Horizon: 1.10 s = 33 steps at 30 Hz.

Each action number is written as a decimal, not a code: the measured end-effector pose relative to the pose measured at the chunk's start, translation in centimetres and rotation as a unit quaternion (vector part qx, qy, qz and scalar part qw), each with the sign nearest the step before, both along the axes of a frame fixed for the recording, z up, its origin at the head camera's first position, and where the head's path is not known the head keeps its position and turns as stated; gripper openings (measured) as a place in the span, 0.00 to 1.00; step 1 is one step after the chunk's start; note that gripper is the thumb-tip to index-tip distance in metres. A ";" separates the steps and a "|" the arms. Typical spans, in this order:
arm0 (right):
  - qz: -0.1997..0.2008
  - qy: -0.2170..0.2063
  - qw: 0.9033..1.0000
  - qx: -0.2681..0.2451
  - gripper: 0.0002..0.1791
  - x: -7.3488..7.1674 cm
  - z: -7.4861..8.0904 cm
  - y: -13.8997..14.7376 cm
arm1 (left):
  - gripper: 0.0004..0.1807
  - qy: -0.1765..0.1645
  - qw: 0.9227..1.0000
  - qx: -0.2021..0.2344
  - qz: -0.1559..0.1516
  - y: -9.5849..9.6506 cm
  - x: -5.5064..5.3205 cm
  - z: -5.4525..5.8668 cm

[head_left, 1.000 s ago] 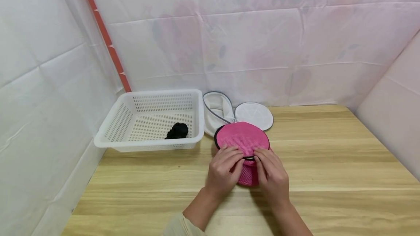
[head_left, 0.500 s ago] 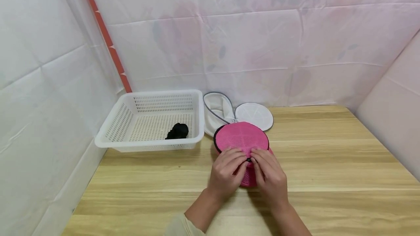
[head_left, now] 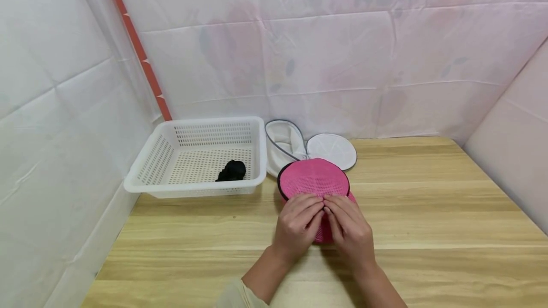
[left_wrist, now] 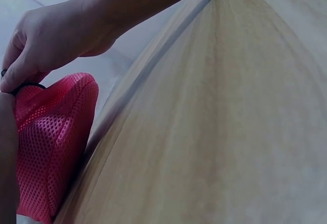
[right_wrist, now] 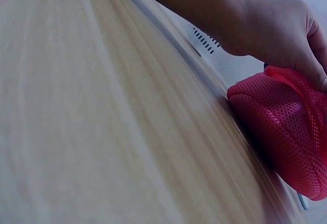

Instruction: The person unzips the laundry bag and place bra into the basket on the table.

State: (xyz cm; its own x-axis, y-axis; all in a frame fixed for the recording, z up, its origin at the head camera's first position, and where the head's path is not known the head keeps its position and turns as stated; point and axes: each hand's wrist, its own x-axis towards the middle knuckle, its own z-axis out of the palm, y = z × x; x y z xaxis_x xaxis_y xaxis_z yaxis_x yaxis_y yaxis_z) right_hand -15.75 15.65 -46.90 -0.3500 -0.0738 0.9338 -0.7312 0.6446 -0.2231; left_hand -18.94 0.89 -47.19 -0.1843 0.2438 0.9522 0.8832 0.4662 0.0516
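A round pink mesh laundry bag [head_left: 314, 177] with black edging stands on the wooden table. At its near side, my left hand [head_left: 295, 227] and right hand [head_left: 352, 229] pinch the black-trimmed rim, fingertips almost meeting. The fingers hide that stretch of the edging. In the left wrist view, the right hand [left_wrist: 59, 38] grips the trim above the bag's mesh side [left_wrist: 51, 137]. From the right wrist, the left hand [right_wrist: 286, 32] shows at the top edge of the bag [right_wrist: 281, 117], whose lower part sits against the tabletop.
At the back left is a white perforated basket [head_left: 147, 165] with a crumpled black cloth item [head_left: 232, 170] inside. Behind the pink bag lie an opened white bag [head_left: 278, 158] with grey edging and its round white lid [head_left: 331, 151]. Sheet-covered walls [head_left: 325, 61] enclose the table [head_left: 428, 213].
Both hands have drawn closer together along the rim, covering the short piece of black trim that showed between them. The bag has shifted very slightly left.
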 end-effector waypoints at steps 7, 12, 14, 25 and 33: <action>-0.002 -0.009 1.000 0.001 0.17 0.1 0.1 -0.1 | 0.09 -0.003 1.000 0.004 -0.009 0.0 -0.1 -0.1; -0.010 -0.016 1.000 -0.001 0.16 0.2 0.1 0.0 | 0.09 -0.004 1.000 0.003 -0.008 0.0 -0.2 0.0; -0.016 -0.024 1.000 -0.004 0.16 0.2 0.1 0.0 | 0.08 -0.007 1.000 0.003 -0.008 0.0 -0.2 0.0; -0.045 -0.027 0.998 -0.023 0.15 0.2 -0.1 0.2 | 0.08 -0.015 1.000 0.008 -0.009 -0.1 -0.2 0.1; -0.049 -0.041 0.997 -0.033 0.10 0.2 -0.1 0.3 | 0.08 -0.023 0.999 0.016 -0.016 -0.4 -0.5 0.2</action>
State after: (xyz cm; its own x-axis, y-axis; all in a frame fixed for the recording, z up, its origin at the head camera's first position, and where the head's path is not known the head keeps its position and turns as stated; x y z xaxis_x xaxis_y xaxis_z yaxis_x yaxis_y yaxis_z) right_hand -15.51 15.96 -47.04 -0.4286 0.0244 0.9032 -0.6425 0.6945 -0.3237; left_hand -19.41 0.49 -47.03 -0.2218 0.2190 0.9502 0.8934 0.4360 0.1080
